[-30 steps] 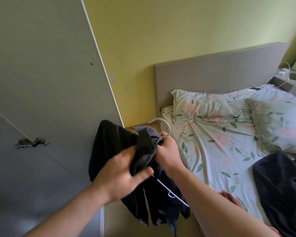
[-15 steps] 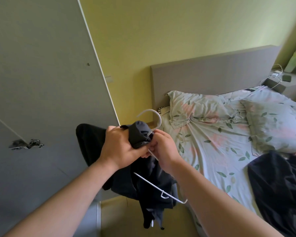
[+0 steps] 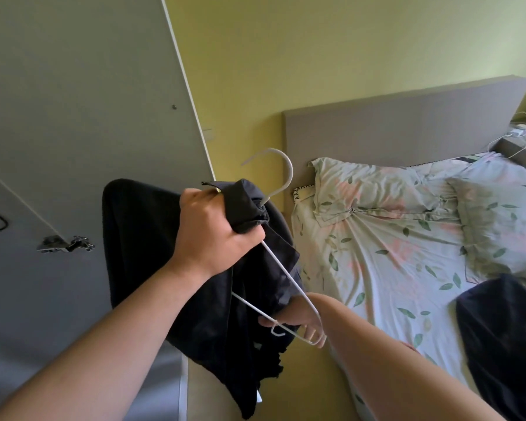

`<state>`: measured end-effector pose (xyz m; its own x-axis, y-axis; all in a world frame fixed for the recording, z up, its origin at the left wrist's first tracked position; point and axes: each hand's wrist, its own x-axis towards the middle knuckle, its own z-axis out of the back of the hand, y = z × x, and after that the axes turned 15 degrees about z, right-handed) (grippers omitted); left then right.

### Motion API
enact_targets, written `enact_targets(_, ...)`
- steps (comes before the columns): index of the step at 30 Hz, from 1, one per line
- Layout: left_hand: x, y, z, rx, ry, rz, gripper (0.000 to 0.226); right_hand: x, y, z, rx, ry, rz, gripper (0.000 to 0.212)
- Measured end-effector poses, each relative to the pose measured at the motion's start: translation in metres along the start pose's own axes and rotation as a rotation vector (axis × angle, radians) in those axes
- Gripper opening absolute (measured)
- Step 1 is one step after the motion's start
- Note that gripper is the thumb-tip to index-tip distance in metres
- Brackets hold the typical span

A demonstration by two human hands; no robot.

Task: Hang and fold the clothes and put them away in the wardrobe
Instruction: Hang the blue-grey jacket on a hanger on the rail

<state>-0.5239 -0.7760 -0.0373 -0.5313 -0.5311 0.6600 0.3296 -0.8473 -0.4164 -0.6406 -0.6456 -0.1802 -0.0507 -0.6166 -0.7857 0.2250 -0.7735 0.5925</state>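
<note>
**Right hand [image 3: 292, 317] drops low on hanger [image 3: 281, 268]**

Since 0.5 s ago it has left the hook [image 3: 291, 174] and gone down to the lower corner, against the dark garment [image 3: 146, 253]; whether its fingers grip is unclear. Left hand [image 3: 213, 235] clenches the bunched cloth below the hook, up between wardrobe door [image 3: 73, 101] and bed [image 3: 377, 268].

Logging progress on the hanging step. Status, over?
Left hand grips dark garment bunched at the hook. Right hand holds white hanger at lower end. One hanger arm bare. Wardrobe door close at left.
</note>
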Motion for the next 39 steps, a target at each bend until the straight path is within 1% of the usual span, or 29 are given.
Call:
enact_targets(2,0.002,0.003,0.009,0.013,-0.014,0.029,0.024,-0.002,0.004,0.002,0.062,-0.006,0.080,0.069)
enact_targets(3,0.004,0.005,0.014,0.007,-0.018,0.045,0.023,-0.002,0.006,0.002,0.081,-0.039,0.094,0.062)
enact_targets(4,0.005,0.006,0.019,-0.014,-0.025,0.053,0.021,0.002,0.003,0.003,0.142,-0.108,0.092,0.058)
enact_targets(5,0.006,0.008,0.024,-0.040,-0.039,0.056,0.020,0.011,-0.005,0.004,0.221,-0.176,0.103,0.056)
enact_targets(6,0.007,0.009,0.029,-0.060,-0.057,0.058,0.019,0.019,-0.015,0.001,0.273,-0.205,0.134,0.060)
enact_targets(7,0.008,0.010,0.033,-0.068,-0.072,0.065,0.019,0.023,-0.019,-0.004,0.306,-0.230,0.104,0.070)
enact_targets(8,0.008,0.012,0.036,-0.067,-0.083,0.080,0.020,0.024,-0.017,-0.004,0.388,-0.297,0.091,0.074)
enact_targets(9,0.009,0.015,0.038,-0.060,-0.092,0.096,0.020,0.029,-0.016,-0.004,0.390,-0.370,0.133,0.065)
enact_targets(11,0.009,0.024,0.042,-0.027,-0.115,0.119,0.025,0.036,-0.005,0.002,0.329,-0.555,0.273,0.030)
enact_targets(12,0.009,0.030,0.043,-0.009,-0.132,0.131,0.029,0.034,0.005,0.007,0.351,-0.622,0.338,0.017)
enact_targets(13,0.009,0.036,0.046,0.009,-0.154,0.147,0.031,0.032,0.013,0.013,0.392,-0.678,0.401,0.016)
enact_targets(15,0.009,0.049,0.050,0.066,-0.202,0.195,0.034,0.024,0.026,0.029,0.398,-0.763,0.452,0.021)
enact_targets(17,0.007,0.062,0.054,0.146,-0.219,0.236,0.040,0.006,0.045,0.046,0.291,-0.817,0.509,0.020)
enact_targets(19,0.004,0.073,0.056,0.205,-0.209,0.253,0.044,-0.017,0.067,0.061,0.158,-0.882,0.625,0.026)
enact_targets(21,0.004,0.083,0.058,0.216,-0.193,0.331,0.045,-0.042,0.087,0.072,0.073,-0.893,0.712,0.030)
enact_targets(24,0.006,0.101,0.060,0.168,-0.141,0.591,0.045,-0.071,0.107,0.077,0.015,-0.820,0.698,0.038)
enact_targets(26,0.006,0.109,0.062,0.160,-0.120,0.700,0.053,-0.081,0.118,0.076,-0.019,-0.812,0.671,0.043)
enact_targets(28,0.005,0.111,0.062,0.192,-0.110,0.725,0.053,-0.084,0.125,0.074,-0.034,-0.834,0.679,0.044)
enact_targets(31,0.003,0.111,0.062,0.286,-0.131,0.691,0.042,-0.087,0.128,0.074,-0.098,-0.879,0.680,0.042)
enact_targets(34,0.001,0.106,0.064,0.441,-0.185,0.672,0.045,-0.092,0.127,0.079,-0.113,-0.913,0.667,0.042)
enact_targets(36,0.000,0.100,0.062,0.471,-0.200,0.665,0.047,-0.092,0.129,0.077,-0.047,-0.878,0.707,0.040)
enact_targets(39,0.002,0.091,0.056,0.408,-0.198,0.659,0.047,-0.086,0.143,0.050,-0.002,-0.838,0.847,0.035)
